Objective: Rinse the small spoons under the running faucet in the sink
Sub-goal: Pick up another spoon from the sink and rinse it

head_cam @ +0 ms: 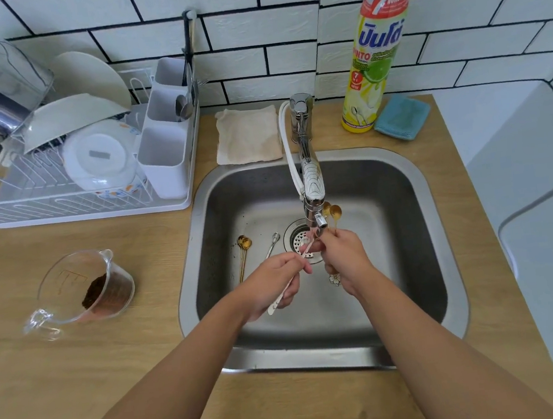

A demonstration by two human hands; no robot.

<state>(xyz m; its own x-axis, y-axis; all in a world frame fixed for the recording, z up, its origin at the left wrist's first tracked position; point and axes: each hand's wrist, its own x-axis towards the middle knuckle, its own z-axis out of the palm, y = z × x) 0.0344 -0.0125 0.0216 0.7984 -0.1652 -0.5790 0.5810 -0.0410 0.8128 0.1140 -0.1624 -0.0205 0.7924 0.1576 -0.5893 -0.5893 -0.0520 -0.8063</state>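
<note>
Hands meet over the middle of the sink, just under the faucet spout. The left hand has its fingers curled round a pale spoon, whose handle runs out below the palm while its other end points up toward the spout; the bowl seems to sit right at the outlet, though blur there makes it hard to be sure. The right hand grips a bunch of gold spoons, their bowls standing up beside the spout and a flower-shaped handle end showing under the wrist. Two more spoons lie on the sink floor to the left of the drain: a gold one, or perhaps two lying together, with the bowl toward the wall, and a silver one between it and the drain. A white hose loops along the faucet. On the wooden counter, a glass measuring jug with brown powder inside sits left of the sink. Behind it stands a white dish rack loaded with plates, bowls and a cutlery caddy. A folded beige cloth lies behind the sink rim, left of the faucet base. To the right stand a yellow dish-soap bottle and, just beside it, a blue sponge.
</note>
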